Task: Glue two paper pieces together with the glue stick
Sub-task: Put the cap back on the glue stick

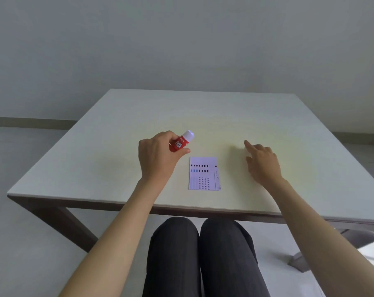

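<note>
The left hand [158, 156] has its grip pinched around a red plastic glue stick with a white cap [181, 141], thumb under the barrel and fingers over it, the tube tilted with its cap pointing up and away from the person. It is held just beyond the far-left corner of the white printed paper sheet with rows of black and blue squares [204, 173], which lies flat on the pale rectangular tabletop [96, 159]. A narrow strip with different print shows along that paper's right edge; it may be the second piece lying under or beside the first, but I cannot tell which. The right hand [262, 160] hovers to the right of the paper, fingers loosely spread, forefinger extended, holding nothing.

The cap looks to be on, so gluing has likely not begun. Risks from here, as I judge them:

- Pulling the cap one-handed could flick the tube out of the pinch and send it rolling away from the paper.
- The paper is light and unpinned. Dragging glue across it with no hand holding it down would probably slide or crumple it.
- If the two pieces do overlap, glue may land on the wrong face or run off the paper's edge onto the tabletop, sticking the sheet down.
- Misaligned pressing would be hard to undo.
</note>
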A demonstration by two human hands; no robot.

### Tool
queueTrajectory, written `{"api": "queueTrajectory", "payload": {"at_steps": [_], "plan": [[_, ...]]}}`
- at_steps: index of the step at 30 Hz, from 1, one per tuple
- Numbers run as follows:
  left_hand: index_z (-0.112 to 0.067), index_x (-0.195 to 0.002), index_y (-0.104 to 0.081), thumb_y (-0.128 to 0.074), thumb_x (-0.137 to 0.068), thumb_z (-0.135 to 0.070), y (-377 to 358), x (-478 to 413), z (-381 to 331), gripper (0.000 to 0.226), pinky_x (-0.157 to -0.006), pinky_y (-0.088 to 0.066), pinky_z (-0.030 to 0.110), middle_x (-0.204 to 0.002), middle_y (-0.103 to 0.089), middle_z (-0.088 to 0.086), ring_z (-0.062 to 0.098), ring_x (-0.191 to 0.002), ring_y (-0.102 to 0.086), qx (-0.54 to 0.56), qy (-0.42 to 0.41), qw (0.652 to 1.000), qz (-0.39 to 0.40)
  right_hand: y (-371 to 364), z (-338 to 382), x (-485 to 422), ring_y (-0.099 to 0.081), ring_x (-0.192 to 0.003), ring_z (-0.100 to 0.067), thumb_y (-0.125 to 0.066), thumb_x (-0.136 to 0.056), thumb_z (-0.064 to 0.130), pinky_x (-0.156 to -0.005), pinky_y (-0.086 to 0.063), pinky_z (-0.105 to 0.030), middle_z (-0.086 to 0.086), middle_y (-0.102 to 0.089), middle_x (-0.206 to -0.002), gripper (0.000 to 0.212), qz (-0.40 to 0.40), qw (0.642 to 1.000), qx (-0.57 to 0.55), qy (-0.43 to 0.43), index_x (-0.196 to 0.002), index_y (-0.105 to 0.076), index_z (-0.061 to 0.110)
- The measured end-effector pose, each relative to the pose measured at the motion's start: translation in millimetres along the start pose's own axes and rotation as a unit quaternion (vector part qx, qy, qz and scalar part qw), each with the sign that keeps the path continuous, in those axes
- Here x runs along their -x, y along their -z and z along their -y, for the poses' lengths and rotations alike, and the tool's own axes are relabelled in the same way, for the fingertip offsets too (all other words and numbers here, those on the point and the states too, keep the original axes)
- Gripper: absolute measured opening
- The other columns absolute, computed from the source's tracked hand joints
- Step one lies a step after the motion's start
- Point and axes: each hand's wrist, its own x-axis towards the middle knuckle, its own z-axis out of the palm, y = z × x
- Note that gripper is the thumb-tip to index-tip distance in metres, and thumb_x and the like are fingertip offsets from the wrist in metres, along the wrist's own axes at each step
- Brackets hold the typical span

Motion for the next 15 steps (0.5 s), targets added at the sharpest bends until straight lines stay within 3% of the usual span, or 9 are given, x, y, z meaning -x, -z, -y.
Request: {"api": "queueTrajectory", "payload": {"at_steps": [2, 4, 6, 8, 12, 15], "plan": [[-0.014, -0.076, -0.063, -0.08, -0.063, -0.042, -4.5, 3.9, -2.4, 0.035, -0.069, -0.045, 0.038, -0.076, -0.071, -0.002, 0.021, -0.066, -0.063, -0.019, -0.009, 1.0, 0.004, 5.3, 3.7, 3.6, -0.057, -0.101, -0.037, -0.051, -0.09, 0.006, -0.079, -0.046, -0.039, -0.016, -0.065, -0.11, 0.03, -0.053, 0.996, -0.07, 0.001, -0.118, -0.059, 0.01], [-0.014, -0.075, -0.061, -0.08, -0.063, -0.042, -8.8, 8.4, -4.7, 0.036, -0.07, -0.038, 0.033, -0.077, -0.069, -0.003, 0.021, -0.068, -0.061, -0.03, -0.02, 0.999, 0.008, 17.0, 16.4, 10.0, -0.065, -0.084, -0.026, -0.061, -0.087, 0.01, -0.071, -0.05, -0.028, -0.01, -0.07, -0.098, 0.02, -0.067, 0.971, -0.231, -0.012, -0.106, -0.066, 0.01], [-0.015, -0.075, -0.059, -0.081, -0.063, -0.041, -11.4, 11.3, -7.0, 0.036, -0.071, -0.033, 0.032, -0.077, -0.068, -0.003, 0.02, -0.07, -0.06, -0.034, -0.024, 0.999, 0.011, 34.1, 40.4, 19.5, -0.066, -0.069, -0.016, -0.067, -0.084, 0.009, -0.06, -0.051, -0.016, -0.007, -0.072, -0.089, 0.017, -0.025, 0.893, -0.45, -0.006, -0.1, -0.067, 0.014], [-0.015, -0.076, -0.059, -0.081, -0.063, -0.04, -13.2, 13.0, -10.0, 0.035, -0.072, -0.031, 0.03, -0.078, -0.068, -0.003, 0.02, -0.071, -0.06, -0.039, -0.03, 0.999, 0.011, 47.0, 62.8, 26.9, -0.066, -0.065, -0.011, -0.066, -0.083, 0.008, -0.056, -0.05, -0.015, -0.002, -0.072, -0.086, 0.019, 0.01, 0.838, -0.544, 0.032, -0.099, -0.066, 0.019], [-0.015, -0.082, -0.059, -0.078, -0.067, -0.042, -13.7, 14.9, -13.3, 0.035, -0.075, -0.031, 0.029, -0.083, -0.068, 0.0, 0.02, -0.075, -0.06, -0.052, -0.038, 0.998, 0.013, 60.5, 88.5, 31.8, -0.064, -0.068, -0.012, -0.067, -0.084, 0.009, -0.06, -0.049, -0.013, -0.002, -0.07, -0.095, 0.023, 0.009, 0.855, -0.512, 0.085, -0.106, -0.066, 0.013], [-0.015, -0.083, -0.059, -0.077, -0.069, -0.043, -10.1, 15.9, -11.2, 0.036, -0.077, -0.034, 0.032, -0.084, -0.068, 0.0, 0.019, -0.076, -0.059, -0.056, -0.035, 0.998, 0.015, 63.6, 90.9, 32.2, -0.064, -0.076, -0.019, -0.067, -0.084, 0.012, -0.071, -0.055, -0.028, 0.0, -0.07, -0.098, 0.024, -0.004, 0.875, -0.476, 0.091, -0.107, -0.067, 0.014]]}}
